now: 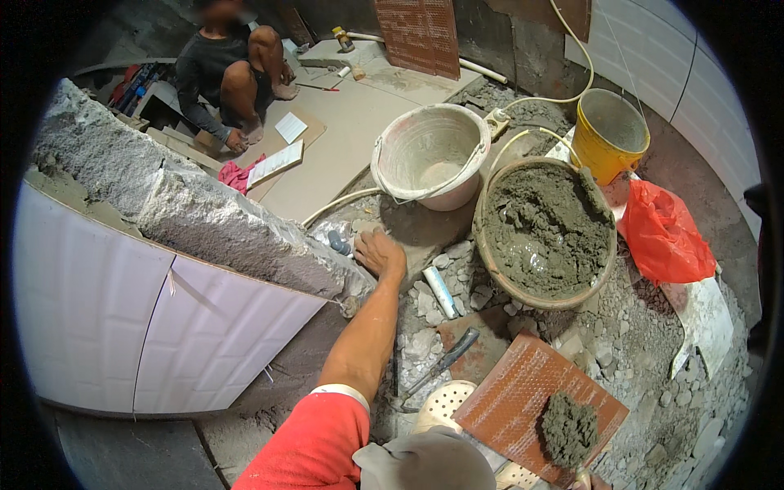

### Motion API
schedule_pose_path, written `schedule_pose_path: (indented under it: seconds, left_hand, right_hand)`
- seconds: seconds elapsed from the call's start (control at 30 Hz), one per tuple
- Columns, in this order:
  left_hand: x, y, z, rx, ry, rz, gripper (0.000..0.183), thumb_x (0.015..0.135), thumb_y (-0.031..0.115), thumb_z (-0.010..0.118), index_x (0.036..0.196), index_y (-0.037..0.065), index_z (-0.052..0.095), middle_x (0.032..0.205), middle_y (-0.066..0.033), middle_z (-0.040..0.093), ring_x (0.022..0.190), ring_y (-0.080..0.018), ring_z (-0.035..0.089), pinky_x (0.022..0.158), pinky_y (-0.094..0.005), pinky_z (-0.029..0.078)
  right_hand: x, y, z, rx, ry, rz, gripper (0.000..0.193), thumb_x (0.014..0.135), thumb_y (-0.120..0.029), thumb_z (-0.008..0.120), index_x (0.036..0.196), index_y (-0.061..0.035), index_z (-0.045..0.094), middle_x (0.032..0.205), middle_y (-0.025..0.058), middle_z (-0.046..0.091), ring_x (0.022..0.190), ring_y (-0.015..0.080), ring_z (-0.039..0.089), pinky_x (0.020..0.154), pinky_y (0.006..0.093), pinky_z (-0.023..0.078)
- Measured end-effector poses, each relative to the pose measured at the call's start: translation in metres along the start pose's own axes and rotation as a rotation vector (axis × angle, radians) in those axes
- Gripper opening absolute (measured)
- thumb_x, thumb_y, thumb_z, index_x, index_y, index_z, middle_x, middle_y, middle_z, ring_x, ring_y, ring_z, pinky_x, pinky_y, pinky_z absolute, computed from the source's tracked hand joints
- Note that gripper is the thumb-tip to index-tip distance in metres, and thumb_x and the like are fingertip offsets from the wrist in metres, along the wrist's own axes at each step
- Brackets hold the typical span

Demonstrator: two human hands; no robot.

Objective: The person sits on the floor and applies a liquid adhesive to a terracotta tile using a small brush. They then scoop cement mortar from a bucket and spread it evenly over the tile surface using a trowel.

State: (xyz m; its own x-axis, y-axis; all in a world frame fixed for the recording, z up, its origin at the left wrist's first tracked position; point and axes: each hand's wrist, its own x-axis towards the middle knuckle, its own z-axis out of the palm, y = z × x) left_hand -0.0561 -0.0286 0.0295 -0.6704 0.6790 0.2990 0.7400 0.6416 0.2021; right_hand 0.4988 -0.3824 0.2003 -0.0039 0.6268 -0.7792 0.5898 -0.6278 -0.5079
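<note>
My left hand (pixel 380 251) reaches down past the broken end of a low wall (pixel 204 216), beside a grey pipe fitting (pixel 338 242). Its fingers are bent and close together; their tips and anything under them are hidden. At the lower edge only a sliver of my right hand (pixel 602 483) shows, closed at a pale handle, apparently a trowel's (pixel 582 477). The blade is hidden by a lump of wet mortar (pixel 569 429), which lies over a reddish-brown tile (pixel 518 400) with its ribbed back up.
A mortar-filled basin (pixel 487 253), white bucket (pixel 384 163), yellow bucket (pixel 635 157) and red plastic bag (pixel 665 237) stand ahead and right. A hammer-like tool (pixel 441 365) and white tube (pixel 440 292) lie on rubble. Another person (pixel 224 77) squats at far left near tile pieces.
</note>
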Motion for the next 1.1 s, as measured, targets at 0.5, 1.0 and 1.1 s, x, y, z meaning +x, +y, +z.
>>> schedule_pose_path:
  seconds: [0.5,1.0,1.1]
  left_hand:
    - [0.000,0.027,-0.085,-0.324,0.362,0.081,0.026,0.084,0.002,0.065,0.107,0.013,0.070,0.112,-0.0136,0.056,0.110,-0.0330,0.054,0.095,-0.0452,0.041]
    - [0.065,0.074,-0.083,-0.556,0.275,0.048,0.074,0.084,-0.008,0.053,0.155,-0.007,0.032,0.151,-0.0324,0.041,0.144,-0.0448,0.039,0.121,-0.0462,0.030]
    - [0.005,0.052,-0.081,-0.686,0.214,0.098,0.069,0.082,-0.009,0.049,0.151,-0.007,0.040,0.146,-0.0301,0.046,0.140,-0.0426,0.043,0.120,-0.0456,0.032]
  right_hand:
    - [0.009,0.035,0.016,0.248,0.008,-0.051,0.047,0.105,-0.035,0.061,0.139,-0.0018,0.059,0.076,0.0002,0.058,0.064,0.0096,0.048,0.055,0.0289,0.040]
    - [0.016,0.060,0.029,0.286,0.005,0.019,0.042,0.104,-0.037,0.062,0.127,-0.0021,0.062,0.076,0.0004,0.058,0.065,0.0102,0.052,0.057,0.0287,0.043]
    - [0.024,0.090,0.036,0.285,0.028,0.016,0.040,0.101,-0.038,0.064,0.117,-0.0010,0.064,0.075,0.0010,0.060,0.064,0.0100,0.054,0.057,0.0282,0.045]
